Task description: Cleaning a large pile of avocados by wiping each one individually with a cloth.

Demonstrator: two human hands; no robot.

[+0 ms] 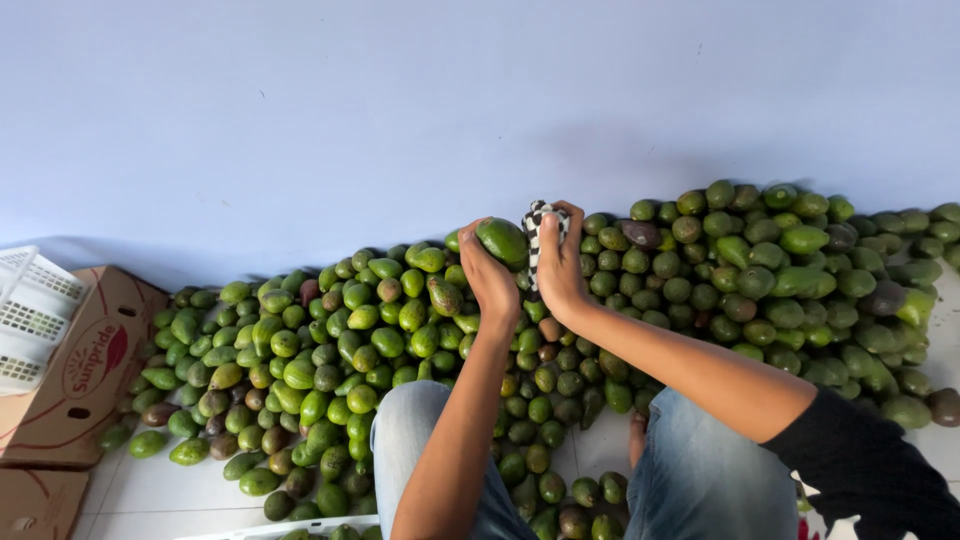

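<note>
My left hand (488, 272) grips a green avocado (503, 241), held up above the heap. Right beside it, my right hand (560, 268) clutches a black-and-white checked cloth (536, 228) that touches the avocado's right side. Below and around both hands lies a big pile of green avocados (330, 370) on the white tiled floor, stacked against a pale blue wall. My knees in blue jeans (690, 480) frame the bottom of the view, with avocados between them.
A cardboard box (85, 370) lies at the left, with a white plastic crate (30, 310) resting on it. The rim of another white crate (290, 525) shows at the bottom edge. A few dark, brownish avocados are mixed into the heap (800, 260) at right.
</note>
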